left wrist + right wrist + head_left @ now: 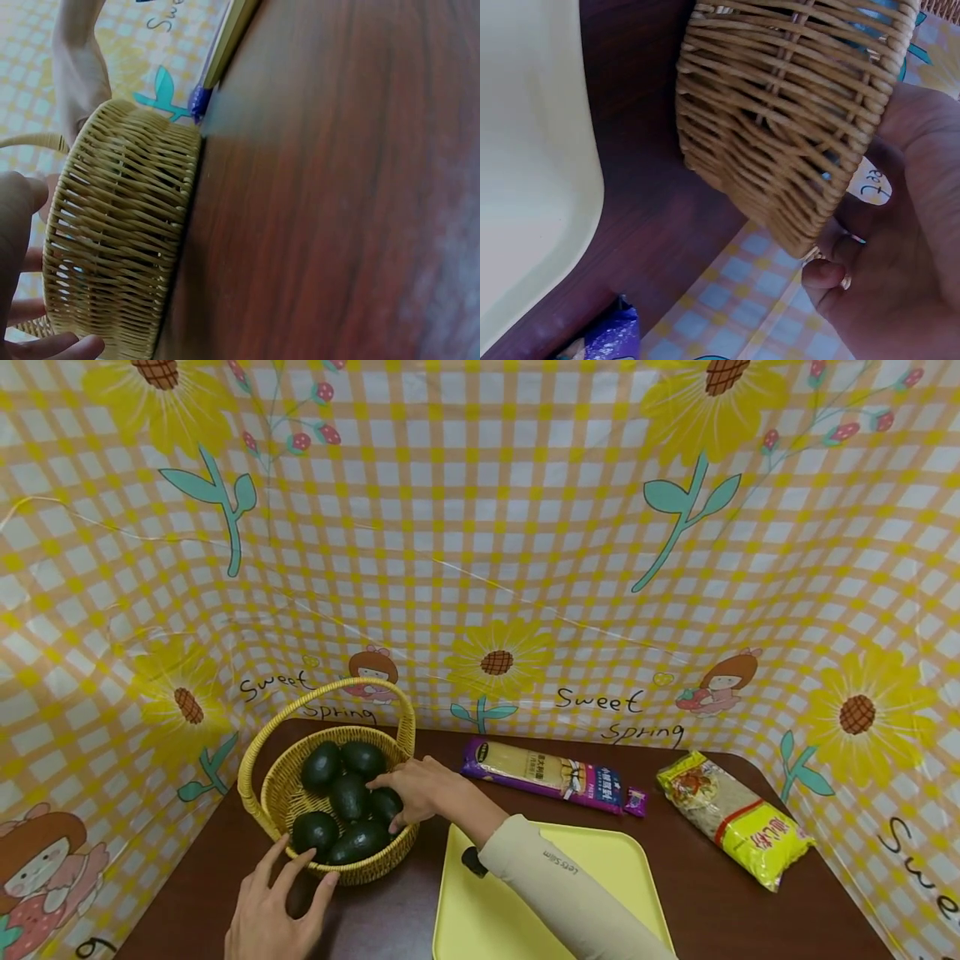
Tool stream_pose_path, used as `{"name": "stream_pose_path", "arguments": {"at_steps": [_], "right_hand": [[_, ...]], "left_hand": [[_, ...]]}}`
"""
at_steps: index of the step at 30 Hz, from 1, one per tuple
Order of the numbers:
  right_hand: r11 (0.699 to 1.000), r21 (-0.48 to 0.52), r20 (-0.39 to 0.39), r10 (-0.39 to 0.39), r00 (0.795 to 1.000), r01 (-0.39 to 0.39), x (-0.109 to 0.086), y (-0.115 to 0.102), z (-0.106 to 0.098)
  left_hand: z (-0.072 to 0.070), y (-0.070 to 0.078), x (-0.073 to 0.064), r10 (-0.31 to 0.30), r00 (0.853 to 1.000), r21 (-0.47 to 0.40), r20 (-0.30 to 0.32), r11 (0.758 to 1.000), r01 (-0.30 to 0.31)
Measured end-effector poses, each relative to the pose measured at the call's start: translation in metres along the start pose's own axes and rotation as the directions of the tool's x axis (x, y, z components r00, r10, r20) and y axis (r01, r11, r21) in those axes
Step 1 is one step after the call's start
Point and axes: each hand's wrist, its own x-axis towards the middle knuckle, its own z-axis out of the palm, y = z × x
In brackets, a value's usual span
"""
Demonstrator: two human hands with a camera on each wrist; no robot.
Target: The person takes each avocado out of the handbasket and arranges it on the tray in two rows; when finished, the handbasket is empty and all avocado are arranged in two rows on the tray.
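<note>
Head view: reaches into the wicker basket [381,871] with the right grip [415,788], bent round an avocado [386,807] at the right side; spreads the left grip [273,906] loosely open by the near rim [352,867], holding nothing. Cannot tell the long axis of that partly covered avocado; looks smooth, glossy and dark green. Left wrist view: shows the basket upright on the brown counter [330,210], with the left grip parted along the rim. Right wrist view: shows the right grip over the rim, with the avocado hidden from sight.

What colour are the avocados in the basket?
The avocados are dark green, almost black; the head view shows them best.
</note>
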Motion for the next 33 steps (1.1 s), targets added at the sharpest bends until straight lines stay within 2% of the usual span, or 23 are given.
{"name": "stream_pose_path", "arguments": {"at_steps": [5,12,19,23,29,33], "right_hand": [[1.000,-0.019,0.016,0.015,1.000,-0.014,0.000,-0.003,-0.001],[0.998,-0.023,0.023,0.061,0.998,-0.060,-0.003,-0.011,-0.004],[0.995,-0.028,0.048,0.098,0.994,-0.096,-0.004,-0.014,-0.005],[0.993,-0.042,0.057,0.111,0.992,-0.109,-0.004,-0.015,-0.006],[0.991,-0.068,0.073,0.116,0.991,-0.111,-0.002,-0.014,-0.006],[0.991,-0.092,0.043,0.102,0.994,-0.098,-0.002,-0.010,-0.004]], "left_hand": [[0.000,0.000,0.001,0.010,1.000,0.000,-0.015,1.000,-0.010],[0.000,0.005,0.001,-0.005,0.999,-0.002,-0.052,1.000,0.005],[-0.003,0.008,0.001,-0.029,0.998,0.038,-0.049,0.999,0.031],[-0.003,0.008,0.002,-0.024,0.998,0.033,-0.052,0.999,0.026],[-0.001,0.007,0.002,-0.024,0.998,0.020,-0.061,0.999,0.025],[-0.001,0.008,0.000,-0.037,0.998,0.026,-0.058,0.999,0.039]]}}
